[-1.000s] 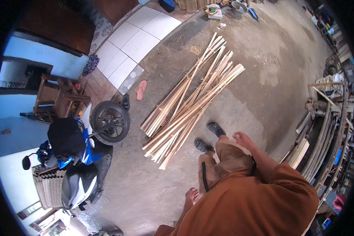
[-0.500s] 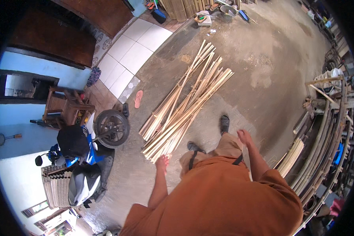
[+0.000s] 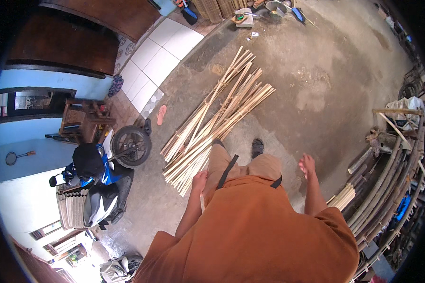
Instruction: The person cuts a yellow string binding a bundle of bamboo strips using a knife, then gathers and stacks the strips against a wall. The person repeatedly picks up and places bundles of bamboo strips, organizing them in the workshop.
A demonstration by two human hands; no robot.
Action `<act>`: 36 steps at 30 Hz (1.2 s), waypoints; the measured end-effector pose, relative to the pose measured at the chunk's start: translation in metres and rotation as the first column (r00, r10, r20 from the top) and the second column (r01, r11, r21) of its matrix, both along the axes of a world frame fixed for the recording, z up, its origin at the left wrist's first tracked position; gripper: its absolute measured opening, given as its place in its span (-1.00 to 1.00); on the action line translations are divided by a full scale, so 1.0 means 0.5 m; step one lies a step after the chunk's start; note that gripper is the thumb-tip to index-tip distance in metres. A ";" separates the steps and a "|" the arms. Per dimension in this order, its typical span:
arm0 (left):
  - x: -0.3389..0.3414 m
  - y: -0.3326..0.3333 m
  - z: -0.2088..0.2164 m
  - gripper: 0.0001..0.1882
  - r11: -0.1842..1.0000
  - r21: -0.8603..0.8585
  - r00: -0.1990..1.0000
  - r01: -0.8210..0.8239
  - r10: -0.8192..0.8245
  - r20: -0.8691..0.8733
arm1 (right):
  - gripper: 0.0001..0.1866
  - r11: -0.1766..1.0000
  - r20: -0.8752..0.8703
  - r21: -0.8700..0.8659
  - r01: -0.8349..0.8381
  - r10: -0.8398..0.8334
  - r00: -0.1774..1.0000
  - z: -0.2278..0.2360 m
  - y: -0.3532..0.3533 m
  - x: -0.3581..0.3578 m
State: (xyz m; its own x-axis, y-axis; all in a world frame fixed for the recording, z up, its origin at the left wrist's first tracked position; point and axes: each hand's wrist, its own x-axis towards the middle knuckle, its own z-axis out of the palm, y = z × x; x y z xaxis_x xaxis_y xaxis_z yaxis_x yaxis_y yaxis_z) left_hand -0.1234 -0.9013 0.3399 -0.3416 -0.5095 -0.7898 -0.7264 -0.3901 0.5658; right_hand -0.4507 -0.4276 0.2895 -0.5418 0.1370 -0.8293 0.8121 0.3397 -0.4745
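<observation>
My left hand (image 3: pixel 199 181) hangs beside my left thigh, its fingers curled in. It overlaps the near ends of the bamboo strips in the picture, but no contact shows. Whether it holds anything is hidden; a thin pale sliver shows below it, beside the forearm. My right hand (image 3: pixel 307 165) hangs out to the right over the floor, fingers loosely bent and apart, holding nothing. Ahead and to the left lie long pale bamboo strips (image 3: pixel 222 118), in several tied bundles that cross one another on the concrete. My left foot is close against their right side.
A blue and black motorbike (image 3: pixel 97 165) stands at the left, near a wooden chair (image 3: pixel 82 120). A pink flip-flop (image 3: pixel 161 114) lies by the white tiles (image 3: pixel 154 66). Bamboo poles (image 3: pixel 385 181) and a short strip bundle (image 3: pixel 342 197) line the right side. A grey block (image 3: pixel 244 18) sits far ahead.
I have stepped forward; my left leg now reaches the bundles. My left hand has drawn back toward my thigh with its fingers more curled. My right hand has swung outward to the right.
</observation>
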 end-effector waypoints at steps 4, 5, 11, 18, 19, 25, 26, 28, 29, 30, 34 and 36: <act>-0.057 0.011 0.067 -0.56 0.991 -0.019 0.989 -0.132 0.133 0.057 | -0.54 0.990 -0.131 -0.112 -0.084 0.069 0.989 0.035 -0.114 -0.117; -0.074 0.020 0.087 -0.55 0.986 -0.007 0.981 -0.166 0.166 0.099 | -0.54 0.985 -0.140 -0.136 -0.109 0.090 0.986 0.038 -0.130 -0.126; -0.048 0.059 0.064 -0.52 0.976 0.016 0.952 -0.217 0.207 0.226 | -0.52 0.953 -0.127 -0.183 -0.240 0.219 0.967 0.041 -0.155 -0.120; -0.117 0.074 0.062 -0.55 0.989 -0.034 0.970 -0.142 0.146 0.192 | -0.55 0.985 0.246 -0.007 -0.172 0.169 0.954 -0.031 0.003 -0.025; -0.139 0.075 0.075 -0.56 0.993 -0.086 0.976 -0.080 0.096 0.197 | -0.56 0.986 0.277 0.014 -0.166 0.156 0.948 -0.033 0.017 -0.023; -0.188 0.072 0.096 -0.57 0.994 -0.037 0.980 -0.099 0.104 0.171 | -0.58 0.990 0.159 -0.040 -0.132 0.137 0.978 -0.057 0.029 -0.078; -0.187 0.072 0.088 -0.57 0.995 -0.024 0.982 -0.099 0.102 0.160 | -0.55 0.991 0.127 -0.055 -0.119 0.126 0.984 -0.049 0.020 -0.095; -0.195 0.070 0.078 -0.57 0.997 -0.020 0.983 -0.077 0.079 0.164 | -0.50 0.991 0.058 -0.091 -0.093 0.099 0.993 -0.042 -0.007 -0.130; -0.201 0.067 0.073 -0.57 0.998 -0.020 0.984 -0.064 0.066 0.164 | -0.52 0.990 0.041 -0.110 -0.083 0.088 0.995 -0.033 -0.022 -0.145; -0.204 0.064 0.064 -0.57 0.998 -0.016 0.985 -0.055 0.057 0.163 | -0.53 0.989 0.023 -0.130 -0.073 0.077 0.997 -0.023 -0.036 -0.161; -0.220 0.060 0.045 -0.59 1.000 0.020 0.973 -0.021 0.015 0.232 | -0.53 0.983 -0.031 -0.114 -0.145 0.143 0.989 0.018 -0.076 -0.197; -0.268 0.067 0.086 -0.59 0.999 0.042 0.947 -0.009 -0.004 0.320 | -0.53 0.980 -0.063 -0.100 -0.174 0.168 0.984 0.025 -0.078 -0.208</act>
State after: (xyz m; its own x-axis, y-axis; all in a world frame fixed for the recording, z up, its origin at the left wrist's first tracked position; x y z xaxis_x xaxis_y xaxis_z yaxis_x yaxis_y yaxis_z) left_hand -0.2576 -0.8680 0.3829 -0.0657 -0.4736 -0.8783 -0.8656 -0.4108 0.2863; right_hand -0.5546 -0.4667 0.3021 -0.5942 -0.0476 -0.8029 0.7186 0.4171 -0.5565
